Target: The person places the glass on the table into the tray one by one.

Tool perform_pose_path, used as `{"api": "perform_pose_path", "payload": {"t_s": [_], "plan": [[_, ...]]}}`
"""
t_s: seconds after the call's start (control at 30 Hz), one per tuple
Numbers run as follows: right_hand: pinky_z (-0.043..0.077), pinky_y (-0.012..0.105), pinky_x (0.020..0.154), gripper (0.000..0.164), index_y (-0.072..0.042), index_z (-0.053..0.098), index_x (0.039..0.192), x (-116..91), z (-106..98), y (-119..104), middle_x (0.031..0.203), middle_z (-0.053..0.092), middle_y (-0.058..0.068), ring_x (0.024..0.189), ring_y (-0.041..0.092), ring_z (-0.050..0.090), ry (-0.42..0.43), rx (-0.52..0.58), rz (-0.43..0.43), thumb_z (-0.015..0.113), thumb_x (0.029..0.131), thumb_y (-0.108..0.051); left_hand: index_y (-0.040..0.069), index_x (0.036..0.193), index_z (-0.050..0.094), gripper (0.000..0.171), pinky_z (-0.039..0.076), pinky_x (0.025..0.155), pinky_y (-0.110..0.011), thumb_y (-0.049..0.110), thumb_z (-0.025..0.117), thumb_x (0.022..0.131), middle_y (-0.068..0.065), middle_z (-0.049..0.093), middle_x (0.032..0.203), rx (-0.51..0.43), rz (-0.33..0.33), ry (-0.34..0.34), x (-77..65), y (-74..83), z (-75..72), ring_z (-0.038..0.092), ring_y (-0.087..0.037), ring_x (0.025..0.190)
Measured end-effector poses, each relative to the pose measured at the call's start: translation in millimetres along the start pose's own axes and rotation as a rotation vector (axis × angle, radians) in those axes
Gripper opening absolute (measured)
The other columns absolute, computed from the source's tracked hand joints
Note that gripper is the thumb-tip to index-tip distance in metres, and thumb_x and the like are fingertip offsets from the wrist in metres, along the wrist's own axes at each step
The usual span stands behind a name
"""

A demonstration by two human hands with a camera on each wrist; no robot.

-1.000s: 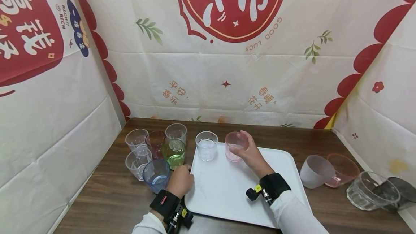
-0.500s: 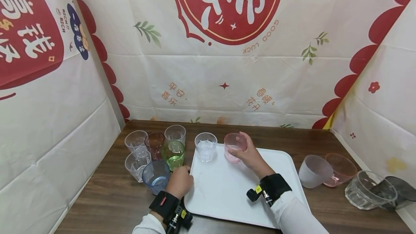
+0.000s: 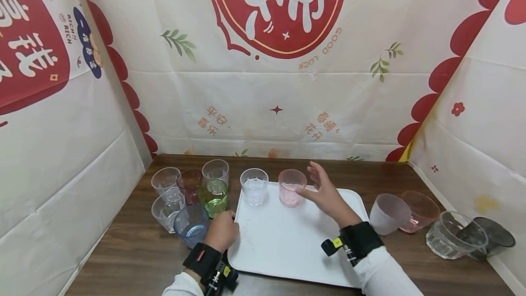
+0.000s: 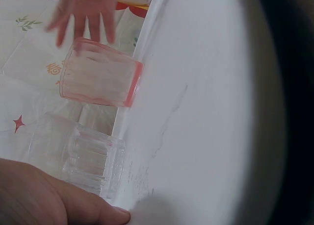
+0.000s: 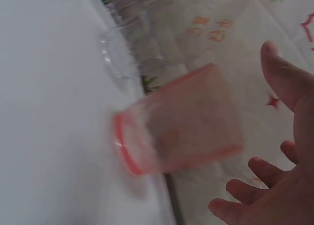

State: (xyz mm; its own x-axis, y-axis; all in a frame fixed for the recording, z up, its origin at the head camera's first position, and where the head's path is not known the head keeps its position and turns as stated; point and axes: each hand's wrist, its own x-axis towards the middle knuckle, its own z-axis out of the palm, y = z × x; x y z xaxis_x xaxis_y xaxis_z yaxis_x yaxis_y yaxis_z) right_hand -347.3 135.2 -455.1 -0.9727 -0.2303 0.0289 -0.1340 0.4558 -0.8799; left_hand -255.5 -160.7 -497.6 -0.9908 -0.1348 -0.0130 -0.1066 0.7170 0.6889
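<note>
A pink plastic cup (image 3: 292,188) stands upright at the back of the white tray (image 3: 283,245). To its left a clear cup (image 3: 254,187) stands at the tray's back left corner. Just right of the pink cup my right hand (image 3: 328,198) is spread, thumb and fingers apart; in the right wrist view a gap shows between the fingers and the pink cup (image 5: 184,124). My left hand (image 3: 222,231) grips the tray's left edge. Its thumb (image 4: 93,205) lies on the tray's surface in the left wrist view, while the other fingers are hidden.
Left of the tray several cups cluster, among them a blue cup (image 3: 191,226), a green cup (image 3: 213,198) and a dark red cup (image 3: 190,186). On the right lie a frosted cup (image 3: 389,214), a pink-orange cup (image 3: 420,211), a clear glass (image 3: 454,236) and a grey cup (image 3: 495,236).
My right hand has let go of the pink cup and drawn off to the right, its fingers spreading. The cup stays on the tray. The left hand keeps its place at the tray edge.
</note>
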Motion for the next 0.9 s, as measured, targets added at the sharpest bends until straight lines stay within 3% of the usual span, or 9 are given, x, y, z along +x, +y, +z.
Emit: {"api": "perform_pose_path", "payload": {"t_s": [0.2,0.37,0.47,0.63,0.7,0.9], "plan": [[0.027,0.057,0.117,0.095,-0.014,0.017,0.160,-40,-49,-12,0.162,0.029,0.018,0.149,0.040,0.027,0.080,-0.031,-0.096,0.078,0.090,-0.032,-0.002,0.102,0.073,0.021,0.054,0.064,-0.038,-0.002,0.057,0.088,-0.011,0.071,0.089,0.008,-0.024,-0.015,-1.1,-4.7,-2.4,0.062,-0.020,0.073],[0.039,0.022,0.108,0.083,-0.012,0.024,0.159,-80,-89,-9,0.159,0.035,0.018,0.144,0.041,0.035,0.194,-0.092,-0.149,0.073,0.094,-0.030,-0.003,0.101,0.072,0.020,0.052,0.060,-0.036,-0.003,0.057,0.089,-0.010,0.070,0.085,0.002,-0.037,-0.024,-4.4,-7.8,-5.3,0.061,-0.019,0.070],[0.040,0.006,0.095,0.077,-0.016,0.027,0.158,-104,-113,-5,0.158,0.037,0.014,0.144,0.028,0.039,0.273,-0.105,-0.140,0.070,0.096,-0.028,-0.003,0.101,0.073,0.019,0.052,0.060,-0.035,-0.003,0.057,0.089,-0.009,0.070,0.084,0.009,-0.034,-0.026,-6.3,-8.8,-6.8,0.060,-0.019,0.069],[0.041,0.003,0.088,0.065,-0.017,0.038,0.152,-140,-154,13,0.142,0.051,-0.006,0.127,-0.002,0.048,0.365,0.177,-0.200,0.066,0.096,-0.002,-0.003,0.101,0.072,0.019,0.051,0.059,-0.035,-0.002,0.057,0.090,-0.009,0.070,0.084,0.007,-0.030,-0.028,-7.7,-9.9,-7.7,0.060,-0.019,0.069],[0.041,0.004,0.087,0.063,-0.014,0.041,0.150,-153,-168,24,0.137,0.053,-0.010,0.123,-0.003,0.050,0.391,0.324,-0.250,0.062,0.094,0.009,-0.003,0.101,0.072,0.019,0.051,0.060,-0.035,-0.002,0.058,0.089,-0.009,0.070,0.084,0.009,-0.031,-0.026,-8.0,-10.5,-7.5,0.060,-0.019,0.069],[0.046,0.008,0.089,0.060,-0.006,0.048,0.142,-180,-194,57,0.134,0.059,-0.002,0.119,0.002,0.059,0.583,0.523,-0.397,0.052,0.091,0.024,-0.005,0.106,0.072,0.021,0.052,0.062,-0.036,-0.001,0.058,0.090,-0.010,0.071,0.086,0.018,-0.055,-0.046,-8.6,-10.1,-7.4,0.062,-0.019,0.072]]}}
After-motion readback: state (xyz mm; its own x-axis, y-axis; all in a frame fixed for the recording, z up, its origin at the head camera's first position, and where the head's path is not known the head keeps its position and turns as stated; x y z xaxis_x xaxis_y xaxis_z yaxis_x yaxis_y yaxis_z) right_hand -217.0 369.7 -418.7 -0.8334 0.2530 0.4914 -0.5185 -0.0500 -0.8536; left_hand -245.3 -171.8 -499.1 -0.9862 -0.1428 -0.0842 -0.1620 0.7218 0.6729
